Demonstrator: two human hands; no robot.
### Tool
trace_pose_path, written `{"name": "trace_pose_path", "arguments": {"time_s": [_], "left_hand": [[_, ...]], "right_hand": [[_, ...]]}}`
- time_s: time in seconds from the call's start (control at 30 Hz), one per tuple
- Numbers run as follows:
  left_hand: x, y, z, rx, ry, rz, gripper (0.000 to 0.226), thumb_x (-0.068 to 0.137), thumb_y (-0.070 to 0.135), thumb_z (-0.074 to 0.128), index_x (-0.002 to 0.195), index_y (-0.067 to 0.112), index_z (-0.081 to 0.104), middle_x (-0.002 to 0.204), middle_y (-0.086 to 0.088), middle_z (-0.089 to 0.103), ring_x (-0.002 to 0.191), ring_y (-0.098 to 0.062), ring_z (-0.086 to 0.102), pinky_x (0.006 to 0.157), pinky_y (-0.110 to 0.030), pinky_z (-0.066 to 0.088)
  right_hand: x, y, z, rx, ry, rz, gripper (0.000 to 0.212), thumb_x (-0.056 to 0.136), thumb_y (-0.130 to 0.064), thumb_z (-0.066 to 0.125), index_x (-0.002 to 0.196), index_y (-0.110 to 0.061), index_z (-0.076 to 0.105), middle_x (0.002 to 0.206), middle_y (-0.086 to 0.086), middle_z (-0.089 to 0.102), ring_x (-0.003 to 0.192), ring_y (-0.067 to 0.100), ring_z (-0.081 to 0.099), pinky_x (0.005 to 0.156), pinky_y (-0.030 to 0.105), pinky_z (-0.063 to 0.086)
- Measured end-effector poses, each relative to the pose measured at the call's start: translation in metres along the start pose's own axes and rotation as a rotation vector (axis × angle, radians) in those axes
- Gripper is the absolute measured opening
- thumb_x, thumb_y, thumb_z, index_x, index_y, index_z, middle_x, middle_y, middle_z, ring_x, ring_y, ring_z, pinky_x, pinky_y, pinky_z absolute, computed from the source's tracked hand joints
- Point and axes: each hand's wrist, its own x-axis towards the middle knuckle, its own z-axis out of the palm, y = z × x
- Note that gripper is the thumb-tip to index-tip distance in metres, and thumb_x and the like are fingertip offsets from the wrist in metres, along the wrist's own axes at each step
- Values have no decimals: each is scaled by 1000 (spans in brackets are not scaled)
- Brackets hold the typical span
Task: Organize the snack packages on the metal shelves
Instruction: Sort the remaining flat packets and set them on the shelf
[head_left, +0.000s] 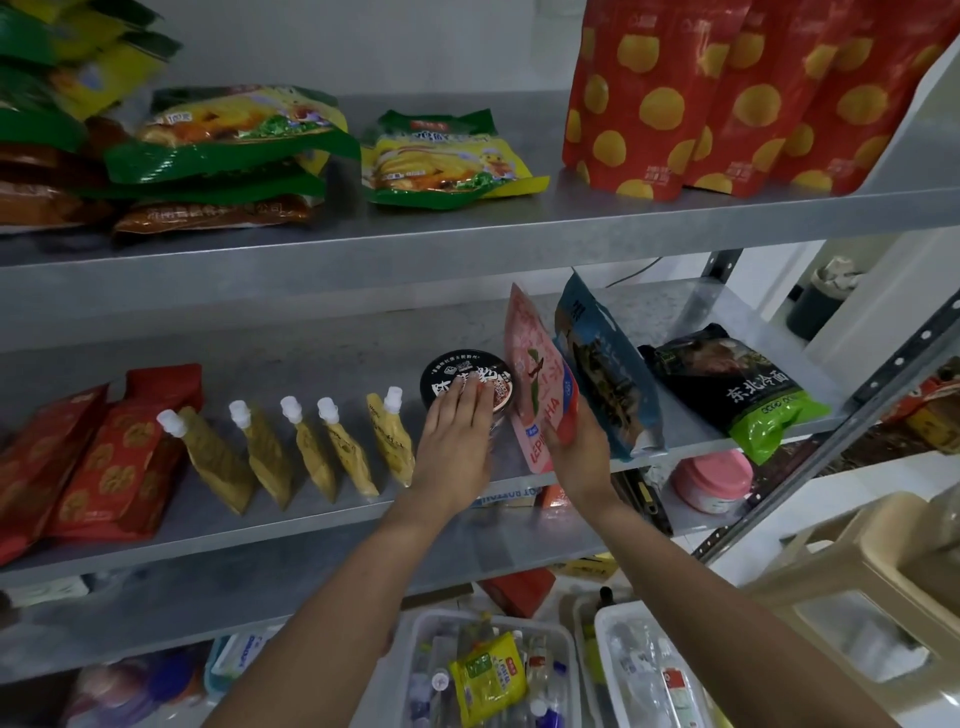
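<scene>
Nearest of all, two bare arms are stretched up from six o'clock to the middle shelf (311, 514), where the work is being done close to its front lip. The left hand (457, 441) is laid flat on the lid of a black round tub (470, 376), fingers straight and together, nothing clasped. At three o'clock of the tub, and very close to it, a pink pouch (535, 374) is held on end and tilted by the right hand (576, 447), whose fingers are curled and clamped on its lower edge. A blue pouch (602, 364) is propped just beyond, at three o'clock again, seemingly leaning on the pink one. Should the pink pouch be drawn away or let go carelessly, the blue one would probably be left unsupported and could be tipped over the lip, where its base already sits. Were the tub slid towards nine o'clock, the nearest of the spouted yellow pouches (311, 447) could be struck and the slanted row knocked flat, perhaps against the red bags (119, 457) farther out. At four o'clock a black-and-green noodle pack (737, 384) appears to overhang the edge, so it might be dislodged by a brush of the sleeve-less forearm. On the upper shelf (467, 234), at twelve o'clock, nothing is within reach of disturbance.
</scene>
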Motion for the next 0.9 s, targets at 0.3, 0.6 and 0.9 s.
{"name": "trace_pose_path", "arguments": {"time_s": [0.3, 0.6, 0.9], "left_hand": [[0, 0, 0, -1, 6, 8, 80, 94, 15, 50, 155, 11, 0, 164, -7, -3, 150, -24, -8, 119, -36, -9], [0, -1, 1, -1, 2, 8, 82, 93, 14, 52, 155, 13, -1, 164, -7, -3, 150, -24, -8, 121, -37, -6], [1, -10, -2, -23, -16, 58, 85, 89, 15, 60, 156, 18, 9, 164, -1, 6, 151, -20, 1, 121, -34, -1]], "right_hand": [[-20, 34, -19, -148, -17, -54, 70, 80, -6, 74, 142, -9, 40, 141, 12, 46, 131, 24, 43, 107, 44, 41], [8, 50, -76, -231, 423, 230, 95, 70, -27, 86, 145, -6, 31, 151, 20, 29, 140, 30, 25, 116, 36, 19], [46, 60, -82, -85, 29, 405, 30, 82, -14, 74, 104, -17, 55, 98, 10, 63, 101, 39, 62, 88, 47, 51]]}}
